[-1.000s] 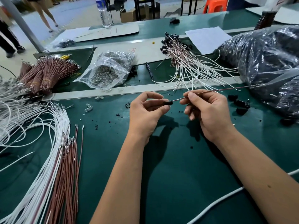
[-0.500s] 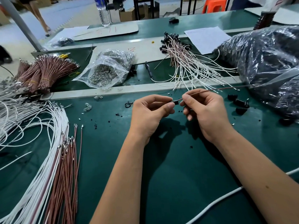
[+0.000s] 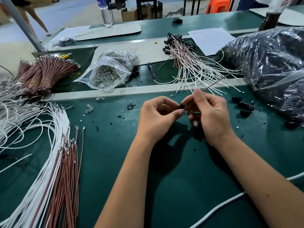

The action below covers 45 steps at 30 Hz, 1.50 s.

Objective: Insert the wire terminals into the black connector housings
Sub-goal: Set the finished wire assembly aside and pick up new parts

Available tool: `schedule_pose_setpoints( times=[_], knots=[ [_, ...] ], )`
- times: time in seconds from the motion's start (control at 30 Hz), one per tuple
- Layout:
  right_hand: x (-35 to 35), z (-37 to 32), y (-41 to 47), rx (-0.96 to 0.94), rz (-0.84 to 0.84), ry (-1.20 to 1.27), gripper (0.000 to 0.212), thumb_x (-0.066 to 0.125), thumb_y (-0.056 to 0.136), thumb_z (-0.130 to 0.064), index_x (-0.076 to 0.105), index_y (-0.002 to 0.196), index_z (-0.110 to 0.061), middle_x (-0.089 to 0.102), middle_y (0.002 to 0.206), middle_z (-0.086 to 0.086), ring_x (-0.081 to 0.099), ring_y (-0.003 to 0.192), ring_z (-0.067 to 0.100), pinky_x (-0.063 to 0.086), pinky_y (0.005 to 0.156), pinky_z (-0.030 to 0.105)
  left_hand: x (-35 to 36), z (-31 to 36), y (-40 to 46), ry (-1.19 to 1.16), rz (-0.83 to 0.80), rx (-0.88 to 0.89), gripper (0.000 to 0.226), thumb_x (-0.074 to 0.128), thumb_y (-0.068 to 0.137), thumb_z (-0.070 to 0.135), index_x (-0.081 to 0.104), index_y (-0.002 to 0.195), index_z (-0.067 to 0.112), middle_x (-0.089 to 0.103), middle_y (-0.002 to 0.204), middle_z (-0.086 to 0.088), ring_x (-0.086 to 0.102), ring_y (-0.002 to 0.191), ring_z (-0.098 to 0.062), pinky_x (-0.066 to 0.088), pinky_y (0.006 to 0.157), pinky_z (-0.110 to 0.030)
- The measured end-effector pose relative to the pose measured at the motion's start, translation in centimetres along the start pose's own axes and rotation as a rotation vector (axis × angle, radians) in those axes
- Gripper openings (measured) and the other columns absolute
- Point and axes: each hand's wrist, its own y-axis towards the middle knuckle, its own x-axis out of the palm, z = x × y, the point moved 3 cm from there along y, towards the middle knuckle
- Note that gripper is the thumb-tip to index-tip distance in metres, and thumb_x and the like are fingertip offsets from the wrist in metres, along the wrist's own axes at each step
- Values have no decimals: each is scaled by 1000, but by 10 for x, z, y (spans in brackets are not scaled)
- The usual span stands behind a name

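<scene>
While the left hand [image 3: 158, 119] pinches a small black plastic connector housing [image 3: 181, 106] above the green bench [image 3: 172, 170], the right hand [image 3: 212, 116] pinches a thin brown wire [image 3: 218, 80] just beside it. From the housing, the wire's long axis slants up and rightward toward the black plastic bag [image 3: 271, 66].

Both forearms reach forward, bare, the hands meeting just above the tabletop [image 3: 164, 186]. The left hand [image 3: 156, 119] curls, thumb and forefinger pinching a housing [image 3: 181, 106]. The right hand [image 3: 212, 112] pinches a wire [image 3: 213, 83] between thumb and forefinger, its other fingers curled under.
</scene>
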Motion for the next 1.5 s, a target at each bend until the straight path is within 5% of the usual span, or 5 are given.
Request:
schedule_pose_setpoints(
  times=[0.33, 0.47, 1.1, 1.37, 1.5],
  knots=[
    [10, -6, -2, -157, -80, -366, 23, 56, 103, -31, 79, 102, -28, 72, 94, 4, 69, 89, 14, 53, 80, 32, 7, 4, 0, -24, -19, 57, 15, 82, 80, 2, 75, 93, 3, 78, 85, -10, 72, 76, -17, 60, 79, -39],
    [10, -7, -2, -86, -81, -328, 25, 54, 100, -44, 74, 104, -29, 66, 75, -24, 59, 69, -4, 42, 66, 18, 5, 3, 2, -238, 74, 4, 15, 76, 86, 1, 76, 101, 4, 78, 86, -8, 69, 72, -8, 55, 70, -23],
    [16, -20, -12, -284, -225, -541, 11, 79, 89, -10, 75, 78, -11, 69, 71, -3, 61, 65, 12, 47, 64, 23, -8, 12, 0, -705, 169, -215, 12, 72, 89, 4, 68, 93, 15, 77, 93, -9, 65, 73, -12, 49, 66, -21],
    [58, -31, -20, -263, -817, -759, 18, 79, 89, -24, 72, 73, -21, 66, 66, -5, 61, 61, 11, 44, 60, 22, -91, 5, 5, -984, 525, -144, 13, 68, 93, 8, 66, 106, 12, 74, 88, -5, 67, 63, -11, 49, 53, -16],
    [100, -27, -2, -108, -732, -652, 31, 71, 95, -38, 74, 71, -19, 69, 62, -6, 57, 55, 5, 45, 56, 21, -115, 7, -1, -982, 713, -97, 12, 67, 93, 6, 65, 104, 11, 73, 79, -4, 62, 57, -10, 45, 55, -19]
  ],
)
